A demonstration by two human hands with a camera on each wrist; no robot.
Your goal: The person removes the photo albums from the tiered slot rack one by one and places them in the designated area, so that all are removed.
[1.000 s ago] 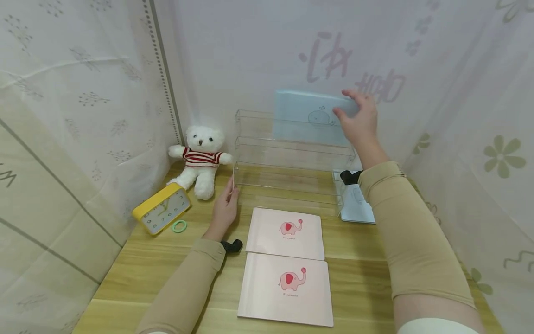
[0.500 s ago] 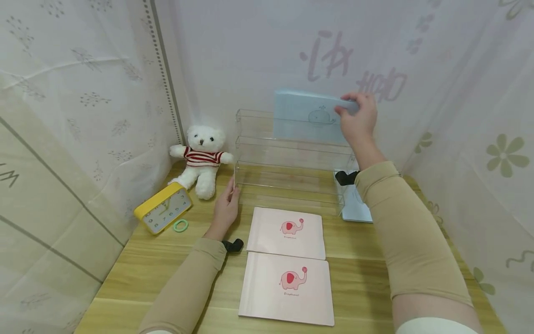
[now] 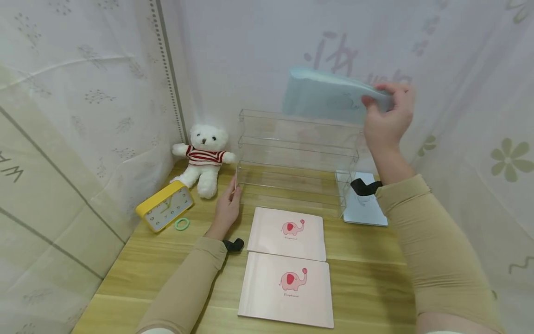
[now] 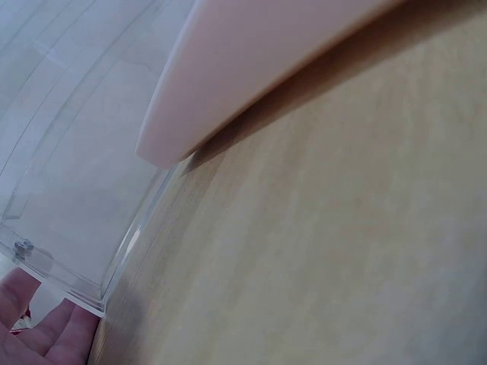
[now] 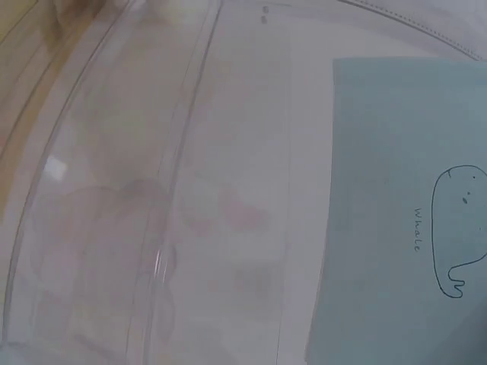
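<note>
My right hand (image 3: pixel 390 113) pinches the right end of a light blue notebook (image 3: pixel 321 93), raised above the top tier of a clear tiered rack (image 3: pixel 292 176). Its cover, with a drawn whale and the word "Whale", shows in the right wrist view, where the blue notebook (image 5: pixel 396 228) is partly cut off. My left hand (image 3: pixel 227 206) holds the rack's left side near the table. In the left wrist view, fingers (image 4: pixel 65 334) lie against the rack's clear edge. Two pink elephant notebooks (image 3: pixel 288 234) lie flat in front of the rack, one nearer to me.
Light blue notebooks (image 3: pixel 365 208) lie on the table by the rack's right end, partly behind my right wrist. On the left are a white teddy bear (image 3: pixel 206 157) in a striped shirt, a yellow clock (image 3: pixel 164 206) and a green ring (image 3: pixel 181 224). Patterned curtains surround the table.
My right hand has moved up and to the right, lifting the blue notebook from the rack's top tier to above it. My left hand has stayed on the rack.
</note>
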